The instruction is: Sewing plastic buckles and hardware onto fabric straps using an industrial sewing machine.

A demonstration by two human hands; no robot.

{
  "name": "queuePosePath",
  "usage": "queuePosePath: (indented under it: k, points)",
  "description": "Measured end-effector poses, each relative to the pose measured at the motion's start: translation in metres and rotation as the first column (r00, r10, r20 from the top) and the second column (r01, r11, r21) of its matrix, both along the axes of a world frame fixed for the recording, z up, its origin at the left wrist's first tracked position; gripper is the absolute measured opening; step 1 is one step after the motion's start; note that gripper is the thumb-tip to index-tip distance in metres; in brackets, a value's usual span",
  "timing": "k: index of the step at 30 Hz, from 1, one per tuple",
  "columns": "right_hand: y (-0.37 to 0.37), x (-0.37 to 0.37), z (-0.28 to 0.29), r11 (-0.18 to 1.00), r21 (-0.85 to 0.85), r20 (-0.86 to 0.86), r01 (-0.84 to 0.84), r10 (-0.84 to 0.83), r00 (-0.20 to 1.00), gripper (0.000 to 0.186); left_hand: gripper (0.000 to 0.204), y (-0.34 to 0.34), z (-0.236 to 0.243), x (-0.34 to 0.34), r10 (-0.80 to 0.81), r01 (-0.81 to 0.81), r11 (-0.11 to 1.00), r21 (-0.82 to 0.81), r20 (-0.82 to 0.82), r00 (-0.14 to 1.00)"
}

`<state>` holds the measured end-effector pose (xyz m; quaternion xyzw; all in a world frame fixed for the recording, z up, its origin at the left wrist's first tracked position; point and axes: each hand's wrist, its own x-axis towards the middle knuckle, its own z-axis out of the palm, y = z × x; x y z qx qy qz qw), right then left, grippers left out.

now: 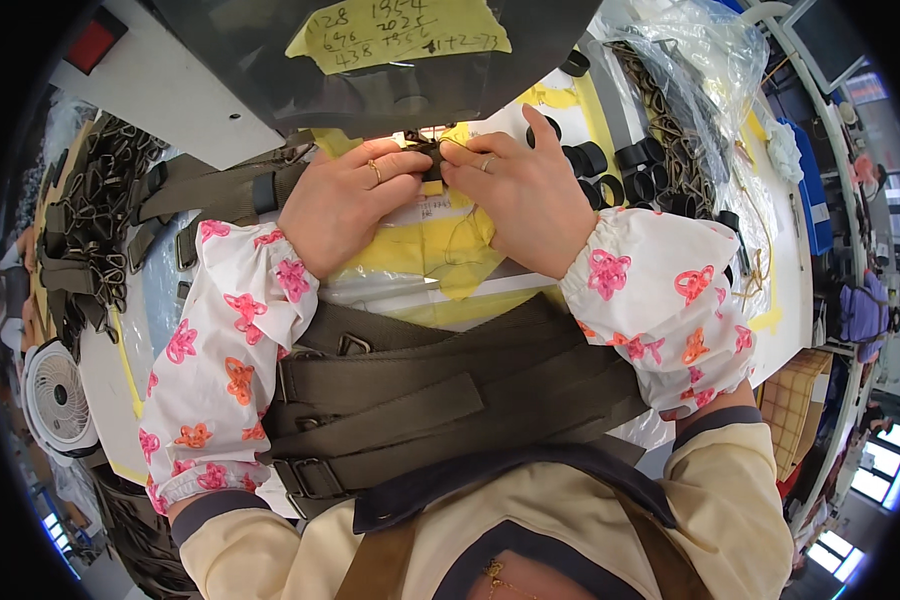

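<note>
At the front of a dark sewing machine head (260, 60), both hands meet under a small lit area. A short end of dark olive webbing strap (431, 163) lies between them. My left hand (345, 195) has its fingers closed together on the strap's left side. My right hand (525, 195) pinches the other side between thumb and fingertips, with one finger raised. The machine head partly hides the fingertips and the needle area. Yellow tape (400, 248) covers the work surface below the hands.
Several wide olive straps with metal buckles (450, 390) lie across the near edge. Straps with metal hooks (100, 210) pile at the left. Black rings (610, 190), more hooks (670, 140) and clear plastic (705, 70) lie right. A white fan (60, 395) stands left.
</note>
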<state>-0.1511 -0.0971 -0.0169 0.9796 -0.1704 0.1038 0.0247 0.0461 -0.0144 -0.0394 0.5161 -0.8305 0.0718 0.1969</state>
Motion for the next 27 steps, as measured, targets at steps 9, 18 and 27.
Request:
queuePosePath:
  k: [9,18,27]
  points:
    - [-0.008,0.002,0.004,0.998,0.064,-0.048,-0.010,0.013,0.999,0.045,0.019,-0.002,-0.002,0.000,-0.006,-0.003,0.997,-0.080,-0.110,0.994]
    - [-0.035,0.011,-0.006,0.995,0.103,0.025,0.013,-0.016,1.000,0.034,0.023,-0.017,-0.012,0.013,0.067,-0.078,0.996,-0.032,-0.267,0.961]
    - [-0.034,0.012,-0.002,0.992,0.126,-0.027,0.018,-0.015,1.000,0.041,0.028,-0.011,-0.007,0.016,0.213,-0.208,0.977,0.043,-0.185,0.959]
